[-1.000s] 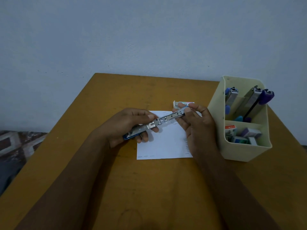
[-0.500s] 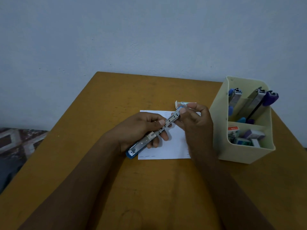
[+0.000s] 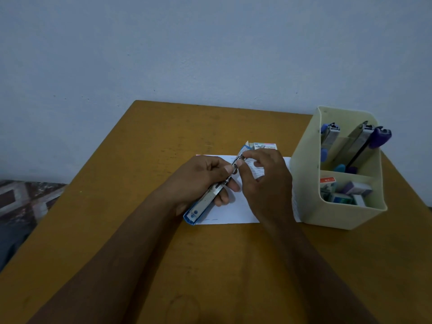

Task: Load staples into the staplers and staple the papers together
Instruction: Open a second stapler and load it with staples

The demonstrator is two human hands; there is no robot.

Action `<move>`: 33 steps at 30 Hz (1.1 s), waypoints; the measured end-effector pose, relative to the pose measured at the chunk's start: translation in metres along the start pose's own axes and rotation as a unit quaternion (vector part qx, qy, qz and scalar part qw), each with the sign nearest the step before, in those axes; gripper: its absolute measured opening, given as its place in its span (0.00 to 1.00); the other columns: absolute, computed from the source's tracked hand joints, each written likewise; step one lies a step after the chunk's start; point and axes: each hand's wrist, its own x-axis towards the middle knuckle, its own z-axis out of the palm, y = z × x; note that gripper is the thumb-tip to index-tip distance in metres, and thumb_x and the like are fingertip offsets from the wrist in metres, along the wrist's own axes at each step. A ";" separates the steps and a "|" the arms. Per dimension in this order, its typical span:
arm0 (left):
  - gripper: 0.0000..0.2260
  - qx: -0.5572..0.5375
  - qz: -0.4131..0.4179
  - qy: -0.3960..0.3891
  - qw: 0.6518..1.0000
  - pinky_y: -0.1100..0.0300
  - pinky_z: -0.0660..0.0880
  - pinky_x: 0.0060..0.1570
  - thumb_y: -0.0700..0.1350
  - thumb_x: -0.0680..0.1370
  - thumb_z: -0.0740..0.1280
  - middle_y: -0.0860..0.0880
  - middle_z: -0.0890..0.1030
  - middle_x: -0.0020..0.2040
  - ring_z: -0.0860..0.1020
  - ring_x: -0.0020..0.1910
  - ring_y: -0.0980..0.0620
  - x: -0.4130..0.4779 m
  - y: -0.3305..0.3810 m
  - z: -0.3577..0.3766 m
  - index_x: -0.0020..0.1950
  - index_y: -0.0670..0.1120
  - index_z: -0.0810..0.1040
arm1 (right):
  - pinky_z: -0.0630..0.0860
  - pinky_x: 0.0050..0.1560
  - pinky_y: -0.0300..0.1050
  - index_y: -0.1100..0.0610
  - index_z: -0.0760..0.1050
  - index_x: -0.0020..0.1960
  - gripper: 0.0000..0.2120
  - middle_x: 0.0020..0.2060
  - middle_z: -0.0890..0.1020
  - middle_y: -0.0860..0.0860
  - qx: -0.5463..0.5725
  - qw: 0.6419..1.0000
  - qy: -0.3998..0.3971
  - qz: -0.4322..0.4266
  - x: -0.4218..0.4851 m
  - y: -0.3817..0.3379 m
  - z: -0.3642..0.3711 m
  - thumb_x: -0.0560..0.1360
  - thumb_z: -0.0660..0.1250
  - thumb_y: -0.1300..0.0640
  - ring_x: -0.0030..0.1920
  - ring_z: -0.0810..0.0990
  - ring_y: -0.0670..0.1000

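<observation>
A blue stapler (image 3: 205,202) with its metal staple rail exposed slants from lower left to upper right above the white paper (image 3: 233,212). My left hand (image 3: 198,181) grips its body from the left. My right hand (image 3: 264,183) pinches the rail's far end between thumb and forefinger. An open box of staples (image 3: 265,146) lies on the table just beyond the paper. Whether staples sit in the rail is too small to tell.
A cream desk organiser (image 3: 308,183) stands to the right of the paper, touching its edge. Its back compartment holds other staplers (image 3: 360,141), its front one small staple boxes (image 3: 350,190). The wooden table (image 3: 140,230) ends at a pale wall behind.
My left hand has turned the stapler from nearly level to a steep slant, its blue end swinging toward me. My right hand stayed at the rail's far end.
</observation>
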 end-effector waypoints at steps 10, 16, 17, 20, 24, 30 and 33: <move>0.13 0.015 0.009 0.033 0.999 0.63 0.75 0.30 0.43 0.81 0.61 0.41 0.83 0.41 0.78 0.30 0.51 0.001 -0.003 0.004 0.52 0.34 0.79 | 0.75 0.48 0.47 0.49 0.75 0.44 0.02 0.45 0.76 0.45 0.057 0.998 -0.025 0.020 -0.001 -0.001 0.002 0.71 0.66 0.54 0.48 0.73 0.45; 0.16 -0.034 -0.023 0.084 0.996 0.63 0.74 0.27 0.44 0.82 0.60 0.42 0.81 0.33 0.77 0.28 0.50 0.003 -0.002 0.011 0.47 0.32 0.80 | 0.70 0.46 0.37 0.50 0.76 0.43 0.04 0.45 0.77 0.49 0.064 0.997 -0.031 0.018 -0.002 -0.003 0.003 0.72 0.68 0.59 0.46 0.73 0.45; 0.16 -0.049 -0.030 0.091 0.994 0.63 0.74 0.27 0.44 0.82 0.60 0.42 0.81 0.33 0.77 0.28 0.49 0.003 -0.001 0.011 0.46 0.33 0.80 | 0.70 0.45 0.37 0.51 0.77 0.43 0.04 0.45 0.77 0.49 0.064 0.997 -0.033 0.021 -0.002 -0.004 0.003 0.72 0.68 0.59 0.46 0.73 0.45; 0.15 -0.071 -0.040 0.112 0.990 0.62 0.74 0.26 0.43 0.81 0.61 0.41 0.81 0.33 0.77 0.28 0.48 0.004 -0.001 0.012 0.44 0.34 0.80 | 0.72 0.42 0.39 0.51 0.78 0.43 0.03 0.45 0.76 0.47 0.077 0.996 -0.039 0.021 -0.002 -0.004 0.004 0.72 0.69 0.58 0.46 0.74 0.44; 0.11 -0.135 -0.053 0.137 0.980 0.62 0.72 0.25 0.41 0.80 0.62 0.41 0.79 0.30 0.75 0.25 0.50 0.007 -0.001 0.012 0.44 0.36 0.79 | 0.72 0.38 0.34 0.48 0.77 0.44 0.02 0.45 0.77 0.44 0.110 0.993 -0.035 -0.004 -0.001 -0.009 0.002 0.72 0.67 0.54 0.46 0.75 0.42; 0.09 -0.161 -0.067 0.173 0.969 0.60 0.72 0.27 0.38 0.77 0.64 0.40 0.78 0.33 0.74 0.26 0.48 0.011 -0.004 0.008 0.52 0.33 0.79 | 0.74 0.39 0.34 0.51 0.79 0.45 0.04 0.42 0.81 0.43 0.140 0.988 -0.037 -0.048 -0.006 -0.019 0.001 0.71 0.70 0.57 0.42 0.79 0.44; 0.09 -0.181 -0.065 0.185 0.964 0.58 0.72 0.30 0.38 0.77 0.65 0.39 0.78 0.36 0.75 0.28 0.48 0.012 -0.005 0.008 0.52 0.35 0.80 | 0.75 0.38 0.34 0.51 0.78 0.47 0.06 0.39 0.82 0.42 0.176 0.982 -0.043 -0.050 -0.008 -0.023 -0.003 0.71 0.70 0.58 0.40 0.80 0.42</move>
